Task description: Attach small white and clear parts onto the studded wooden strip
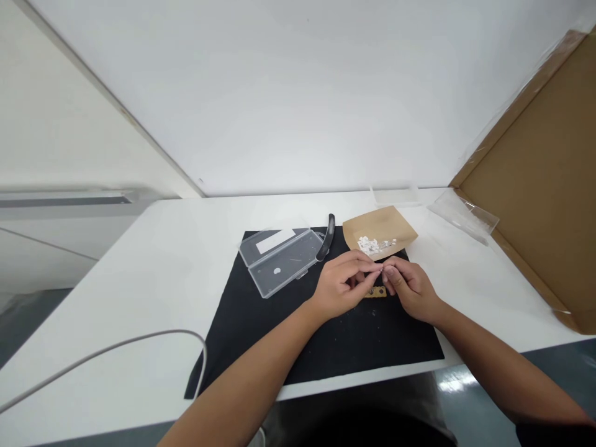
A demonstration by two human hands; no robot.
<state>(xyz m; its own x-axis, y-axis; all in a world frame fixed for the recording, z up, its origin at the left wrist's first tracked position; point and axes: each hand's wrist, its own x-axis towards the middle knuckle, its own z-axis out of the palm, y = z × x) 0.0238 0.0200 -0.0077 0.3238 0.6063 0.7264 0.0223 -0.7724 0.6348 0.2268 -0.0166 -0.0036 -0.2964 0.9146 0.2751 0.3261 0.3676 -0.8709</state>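
My left hand [347, 280] and my right hand [412, 287] meet fingertip to fingertip above the black mat [335, 347]. Both are closed in a pinch, and whatever sits between the fingertips is too small to name. Just below the fingers lies a small yellowish strip [376, 292] with dark round spots, partly covered by my left hand. Behind my hands is a brown paper sheet or tray [386, 222] with small white pieces [369, 244] on it. A clear plastic case [291, 264] rests opened out to the left, with a white label and a small white round piece.
A black curved handle [328, 236] lies beside the case. Clear plastic boxes [463, 214] stand at the back right, near a large cardboard box [540, 186]. A grey cable [139, 337] crosses the white table [125, 279] at left. A wall rises behind.
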